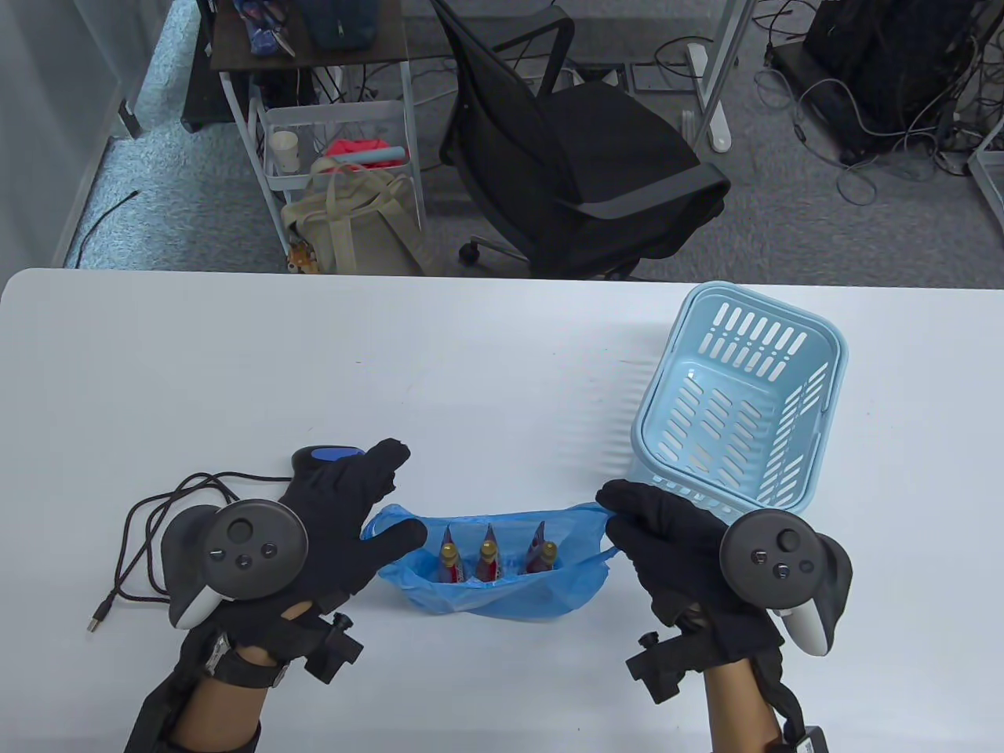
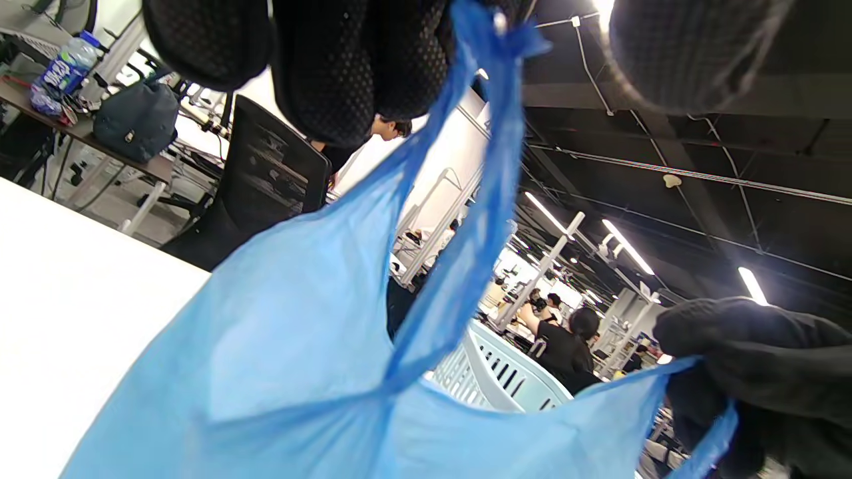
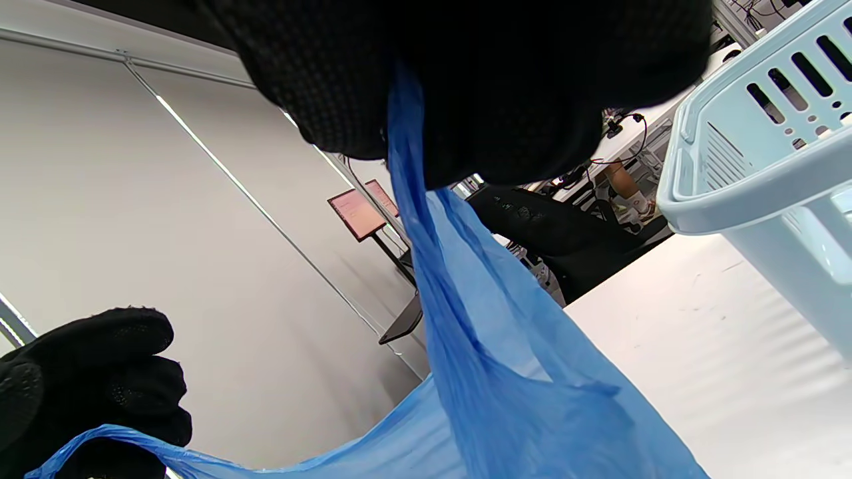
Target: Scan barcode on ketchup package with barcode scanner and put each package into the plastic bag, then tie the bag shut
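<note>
Plastic bag (image 1: 502, 584) is sitting near the worktop's (image 1: 235, 369) front edge, three ketchup packages (image 1: 488, 555) upright inside. Left hand (image 1: 345, 518) and right hand (image 1: 667, 533) are each pinching one handle, grips pulling apart sideways (mouth's long axis left-right). Open worktop lies behind for crossing the handles.

Table view overhead; wrist views low, upward-tilted (close), sharing bag (image 2: 319, 372).
</note>
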The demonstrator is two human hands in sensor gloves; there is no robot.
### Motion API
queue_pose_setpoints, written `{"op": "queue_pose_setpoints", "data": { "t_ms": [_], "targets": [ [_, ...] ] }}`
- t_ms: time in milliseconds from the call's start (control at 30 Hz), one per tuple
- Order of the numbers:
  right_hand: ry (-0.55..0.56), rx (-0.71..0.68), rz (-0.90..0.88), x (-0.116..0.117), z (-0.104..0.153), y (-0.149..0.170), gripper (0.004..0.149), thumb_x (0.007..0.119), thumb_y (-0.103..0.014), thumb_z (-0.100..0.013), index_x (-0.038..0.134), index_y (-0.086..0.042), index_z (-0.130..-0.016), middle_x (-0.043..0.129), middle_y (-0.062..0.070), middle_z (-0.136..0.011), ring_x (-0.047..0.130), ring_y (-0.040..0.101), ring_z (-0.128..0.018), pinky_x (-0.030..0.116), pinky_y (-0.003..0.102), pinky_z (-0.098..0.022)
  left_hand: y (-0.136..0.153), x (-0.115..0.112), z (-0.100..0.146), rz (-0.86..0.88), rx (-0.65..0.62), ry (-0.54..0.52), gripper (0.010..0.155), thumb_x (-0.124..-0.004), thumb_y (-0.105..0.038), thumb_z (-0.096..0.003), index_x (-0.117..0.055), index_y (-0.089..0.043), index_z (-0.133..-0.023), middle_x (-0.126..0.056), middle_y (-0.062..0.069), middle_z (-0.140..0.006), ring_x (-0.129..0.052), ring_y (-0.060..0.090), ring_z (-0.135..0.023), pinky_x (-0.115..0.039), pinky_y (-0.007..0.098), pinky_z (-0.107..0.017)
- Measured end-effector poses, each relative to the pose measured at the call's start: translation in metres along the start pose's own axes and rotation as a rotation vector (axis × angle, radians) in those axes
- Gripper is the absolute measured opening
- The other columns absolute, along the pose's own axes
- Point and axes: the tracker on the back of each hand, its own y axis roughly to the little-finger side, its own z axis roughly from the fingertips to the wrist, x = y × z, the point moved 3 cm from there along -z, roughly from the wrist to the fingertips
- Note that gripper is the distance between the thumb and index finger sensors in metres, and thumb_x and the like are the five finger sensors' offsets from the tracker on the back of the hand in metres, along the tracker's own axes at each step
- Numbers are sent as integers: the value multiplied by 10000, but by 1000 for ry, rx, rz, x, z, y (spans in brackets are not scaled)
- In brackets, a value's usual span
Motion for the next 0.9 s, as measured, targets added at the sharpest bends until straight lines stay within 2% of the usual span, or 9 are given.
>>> {"op": "queue_pose_setpoints", "data": {
  "t_ms": [167,333,467,633,767,900],
  "targets": [
    [0,2,-2,0,1,0,398,821,-236,-516,792,-142,-901,907,122,-738,895,375,-595,785,446,-413,20,-1,11,99,-20,50,971,-723,-732,-386,-460,-208,-1159,-603,92,-1135,-727,432,-1027,-679,602,-695],
    [-1,4,-3,0,1,1,401,821,-236,-515,791,-141,-903,906,123,-740,895,375,-596,785,447,-413,42,-10,18,158,-25,113,1088,-750,-767,-331,-352,-220,-1183,-441,117,-1205,-530,461,-1137,-588,661,-743],
    [-2,8,4,0,1,1,401,819,-235,-516,791,-142,-905,905,124,-741,895,376,-596,785,447,-414,59,-24,20,227,-41,195,1142,-802,-750,-293,-307,-233,-1184,-375,115,-1220,-447,465,-1163,-542,688,-758],
    [-3,12,6,0,2,2,401,817,-236,-517,789,-143,-906,905,122,-742,895,375,-598,785,447,-415,72,-49,13,224,-28,275,1172,-865,-700,-278,-271,-244,-1179,-341,98,-1225,-417,468,-1166,-526,693,-765],
    [-6,10,0,0,2,2,406,818,-236,-516,786,-142,-910,903,123,-746,893,376,-600,784,447,-416,74,-69,0,295,-15,236,1076,-924,-580,-312,-344,-267,-1161,-482,43,-1175,-534,417,-1132,-564,652,-764],
    [-11,4,2,1,3,2,412,817,-238,-518,780,-142,-917,901,126,-751,892,377,-605,784,449,-418,73,-79,-10,333,-6,201,870,-900,-488,-385,-493,-290,-1128,-668,-16,-1038,-702,355,-1023,-603,610,-755]
  ]
}}
